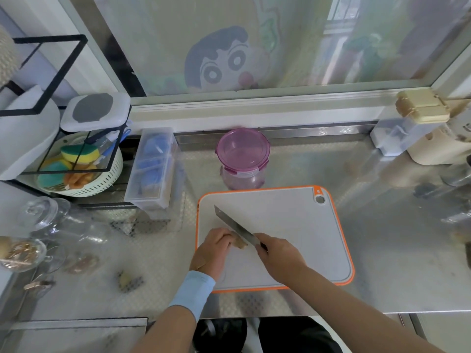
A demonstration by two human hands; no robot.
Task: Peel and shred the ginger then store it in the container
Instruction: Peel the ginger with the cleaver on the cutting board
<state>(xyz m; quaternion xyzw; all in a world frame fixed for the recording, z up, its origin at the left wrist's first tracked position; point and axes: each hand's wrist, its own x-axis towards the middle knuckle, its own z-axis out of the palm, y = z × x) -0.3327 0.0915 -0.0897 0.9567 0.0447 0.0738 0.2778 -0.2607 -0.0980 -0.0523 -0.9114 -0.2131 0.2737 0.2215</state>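
**Ginger under the knife on the cutting board; container closed**

Containers: A round container (243, 159) of purple-tinted translucent plastic stands on the counter just behind the board, its clip-lock lid seated. Its contents cannot be made out through the tint. To the left, a clear rectangular plastic box (153, 169) holds blue items that are too blurred to identify. A cream slotted basket (102, 184) holds yellow, green and orange sponges. Glass jars (48, 215) stand at the far left.

Surfaces: The countertop (382, 250) is embossed, reflective metal. The cutting board (293, 225) is matte grey, rectangular with rounded corners, an orange rim and a hanging hole at its far right corner.

Task item: The ginger (240, 243) lies on the near-left area of the board. It is a small, pale tan, knobbly piece, mostly covered by fingers.

Hands: The left hand (212, 249) has its fingers curled over the ginger, pinning it down. The right hand (277, 253) is wrapped around the dark handle of a knife (233, 224). The flat steel blade angles away to the left and rests against the ginger.
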